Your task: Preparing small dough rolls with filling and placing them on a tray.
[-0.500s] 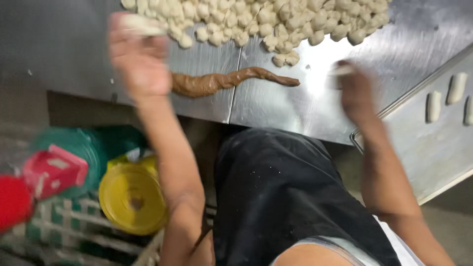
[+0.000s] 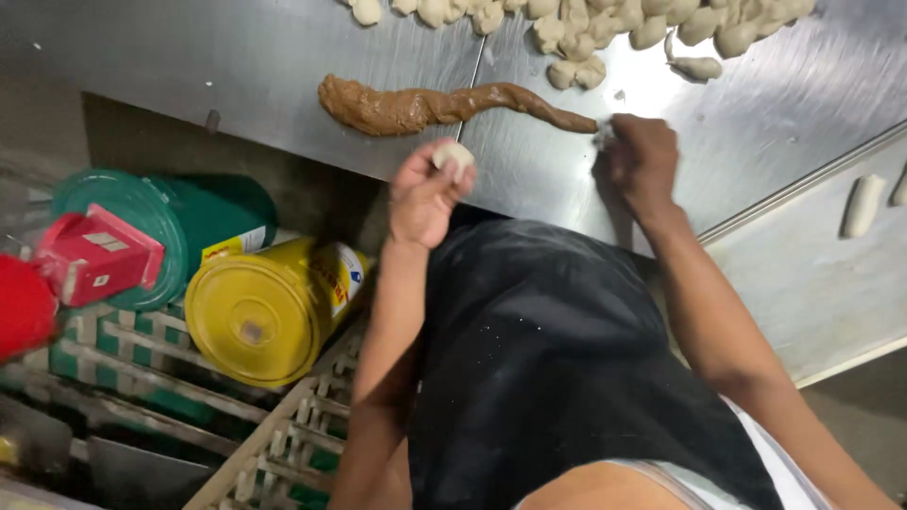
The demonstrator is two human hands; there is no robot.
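Note:
My left hand (image 2: 425, 194) is at the front edge of the steel table (image 2: 236, 57), fingers curled around a small pale dough piece (image 2: 453, 156). My right hand (image 2: 644, 159) rests on the table with its fingertips at the thin right end of a long brown filling roll (image 2: 425, 107). The fingers look bent; whether they pinch anything is hidden. A heap of pale dough pieces (image 2: 586, 28) lies along the far side of the table, just beyond the roll.
A steel tray (image 2: 812, 274) at the right carries shaped pale dough pieces (image 2: 862, 205). Under the table at the left lie a yellow tub (image 2: 260, 321), a green tub (image 2: 151, 227), a red box (image 2: 94, 260) and plastic crates (image 2: 283, 444). A black apron (image 2: 557, 368) covers my front.
My left hand has come down from the dough heap to the table's front edge with a dough piece. The right hand has shifted left to the end of the brown roll.

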